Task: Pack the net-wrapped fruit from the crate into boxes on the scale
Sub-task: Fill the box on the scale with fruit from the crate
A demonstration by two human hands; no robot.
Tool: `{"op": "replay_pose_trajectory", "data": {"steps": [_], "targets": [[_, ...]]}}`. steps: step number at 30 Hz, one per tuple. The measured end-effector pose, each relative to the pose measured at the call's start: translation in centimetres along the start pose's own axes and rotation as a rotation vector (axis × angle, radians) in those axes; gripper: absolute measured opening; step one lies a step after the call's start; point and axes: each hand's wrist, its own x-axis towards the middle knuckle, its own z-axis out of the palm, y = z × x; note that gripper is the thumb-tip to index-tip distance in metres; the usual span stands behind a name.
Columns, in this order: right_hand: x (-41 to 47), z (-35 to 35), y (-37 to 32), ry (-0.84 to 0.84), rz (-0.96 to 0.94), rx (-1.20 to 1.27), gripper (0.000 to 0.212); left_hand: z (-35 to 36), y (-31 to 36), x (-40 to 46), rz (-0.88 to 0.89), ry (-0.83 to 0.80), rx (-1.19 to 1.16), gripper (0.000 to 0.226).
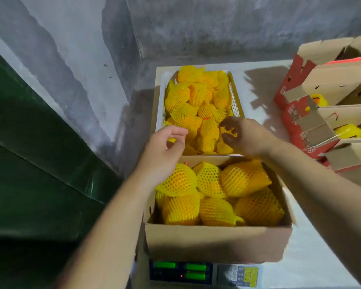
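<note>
- The step in hand looks like picking: both hands reach past the box (217, 243) into the crate (236, 94) for more fruit (188, 119).
- The right hand (244, 136) has its fingers (227, 124) curled down round a netted fruit at the near right end of the crate; whether the grip has closed I cannot tell.
- The left hand (165, 151) hovers at the near left corner, fingers loosely bent and holding nothing, with a fruit just under the fingertips.
- The box sits on the scale (204, 272), below both wrists, and holds a full layer of fruit near the rim.
- Next move, as I judge it: lift a fruit clear, draw it back over the box wall, and set it on top where a hollow shows.
- The nets are yellow foam mesh, soft and springy, with pointed, flared ends; the orange skin shows through the holes.
- The crate is slatted with thin bars; the box is plain brown cardboard, matte, with its flaps open.
- Right of the fingers, on the pale surface (265, 97), stand red printed cartons (313, 113), some with fruit inside.
</note>
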Motion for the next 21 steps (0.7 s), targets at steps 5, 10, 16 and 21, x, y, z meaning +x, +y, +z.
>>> {"op": "replay_pose_trajectory", "data": {"steps": [5, 10, 16, 21], "targets": [[6.2, 1.7, 6.6, -0.439, -0.034, -0.515, 0.060, 2.2, -1.8, 8.8, -0.030, -0.249, 0.514, 0.035], [8.3, 5.1, 8.5, -0.471, -0.274, -0.797, 0.055, 4.8, -5.4, 16.5, -0.050, -0.433, 1.059, 0.062], [9.1, 7.1, 9.9, -0.489, -0.314, -0.849, 0.064, 7.0, -7.7, 22.1, 0.025, -0.392, 1.366, 0.079], [9.1, 7.9, 10.5, -0.432, -0.332, -0.936, 0.050, 8.9, -9.0, 23.3, -0.046, -0.372, 1.477, 0.079]]}}
